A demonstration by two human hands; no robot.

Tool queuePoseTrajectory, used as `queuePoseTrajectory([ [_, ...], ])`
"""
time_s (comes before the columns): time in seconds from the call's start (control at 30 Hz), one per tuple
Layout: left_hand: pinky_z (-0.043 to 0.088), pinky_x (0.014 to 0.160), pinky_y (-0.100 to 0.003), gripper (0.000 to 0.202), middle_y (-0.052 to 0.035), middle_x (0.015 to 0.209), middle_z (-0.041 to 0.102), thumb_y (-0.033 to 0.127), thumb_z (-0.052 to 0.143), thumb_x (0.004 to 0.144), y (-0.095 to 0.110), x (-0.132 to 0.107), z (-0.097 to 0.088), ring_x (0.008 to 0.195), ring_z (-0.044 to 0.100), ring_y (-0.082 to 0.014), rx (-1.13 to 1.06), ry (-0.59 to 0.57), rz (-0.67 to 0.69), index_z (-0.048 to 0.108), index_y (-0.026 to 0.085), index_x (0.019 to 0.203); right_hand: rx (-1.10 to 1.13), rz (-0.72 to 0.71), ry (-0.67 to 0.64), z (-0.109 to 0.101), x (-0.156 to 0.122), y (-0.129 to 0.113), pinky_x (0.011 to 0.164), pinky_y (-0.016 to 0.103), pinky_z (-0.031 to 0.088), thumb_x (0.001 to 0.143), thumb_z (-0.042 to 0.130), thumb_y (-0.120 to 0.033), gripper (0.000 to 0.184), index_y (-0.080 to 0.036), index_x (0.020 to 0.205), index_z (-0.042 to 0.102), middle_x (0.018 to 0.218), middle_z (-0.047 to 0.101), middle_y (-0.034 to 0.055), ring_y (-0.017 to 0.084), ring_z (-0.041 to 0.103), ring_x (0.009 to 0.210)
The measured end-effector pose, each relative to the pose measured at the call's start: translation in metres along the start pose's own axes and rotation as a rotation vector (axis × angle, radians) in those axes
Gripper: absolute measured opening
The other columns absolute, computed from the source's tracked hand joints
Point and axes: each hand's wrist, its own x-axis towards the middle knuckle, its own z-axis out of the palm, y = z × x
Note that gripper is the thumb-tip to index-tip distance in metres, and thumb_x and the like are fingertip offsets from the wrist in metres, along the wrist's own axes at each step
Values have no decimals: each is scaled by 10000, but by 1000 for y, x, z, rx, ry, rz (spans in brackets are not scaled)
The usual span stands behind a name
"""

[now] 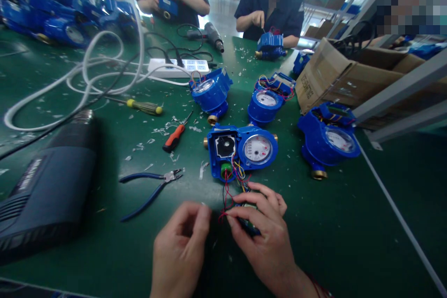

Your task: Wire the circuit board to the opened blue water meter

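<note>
A blue water meter (242,151) lies in front of me with its box uncovered beside a round dial. Red, black and yellow wires run from it to a small green circuit board (253,229) under my right hand (263,226). That hand's thumb and forefinger pinch thin red wires (223,214) at the board's left side, and its other fingers curve over the board. Just left of the wires is my left hand (183,242), thumb and forefinger pressed together. Whatever it may hold is too small or hidden to see.
Blue-handled cutters (153,191), an orange screwdriver (174,137), a yellow screwdriver (145,106) and a heat gun (52,186) lie left. Behind are more meters (211,93), a power strip (178,67) and a cardboard box (335,72). Two people work across the table (139,256).
</note>
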Motion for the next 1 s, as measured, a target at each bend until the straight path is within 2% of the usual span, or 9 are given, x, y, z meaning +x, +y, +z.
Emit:
queuePoseTrajectory([
  [0.03,431,455,-163,232,41,579,545,353,467,858,-1,0,-1,487,514,-83,33,28,33,555,191,717,3,2,-19,0,0,1,849,426,286,723,674,-213,75,-288,713,680,838,687,-22,262,524,1021],
  [0.1,472,544,-184,147,12,751,593,318,476,857,-4,1,-1,580,548,-91,57,22,135,554,198,885,0,2,-72,-1,0,4,853,424,281,737,673,-220,81,-300,744,683,865,684,-28,258,516,1036],
  [0.17,500,620,-204,254,-9,905,602,278,501,844,-6,2,0,665,577,-97,22,-95,214,479,221,1090,-12,-3,-121,-2,0,7,854,419,276,753,663,-217,97,-311,769,683,898,681,-34,250,507,1052],
  [0.2,502,615,-202,289,-5,907,603,262,498,847,-6,3,1,670,580,-97,6,-170,225,448,234,1131,-19,-10,-141,-3,1,9,858,417,273,759,659,-214,104,-314,775,682,914,680,-37,247,502,1061],
  [0.3,494,616,-199,153,18,819,603,242,475,867,-7,7,1,700,590,-102,1,-300,212,500,246,1018,-58,-33,-177,-4,3,12,873,421,260,776,638,-204,115,-309,799,678,940,679,-36,242,501,1072],
  [0.4,484,684,-223,78,10,841,597,229,472,872,-8,12,-2,772,589,-115,17,-301,220,535,234,919,-108,-51,-208,-6,7,15,877,433,247,786,620,-204,111,-296,817,673,919,685,-29,241,524,1053],
  [0.53,464,713,-239,81,3,863,591,209,483,867,-10,16,-4,801,577,-125,13,-281,256,547,227,913,-132,-59,-251,-8,12,17,871,424,238,765,635,-210,92,-296,771,668,873,689,-45,234,534,1042],
  [0.8,454,717,-266,122,-5,854,596,280,460,880,-12,23,1,796,576,-144,59,-309,156,562,223,915,-67,3,-352,-11,14,13,875,419,228,808,591,-187,103,-273,792,645,866,692,-57,222,526,1027],
  [1.0,453,693,-274,165,-14,820,600,298,427,887,-13,26,0,762,573,-159,131,-293,155,566,211,876,-45,1,-319,-11,13,16,870,374,283,829,564,-177,108,-260,812,632,864,682,-49,191,545,1007],
])
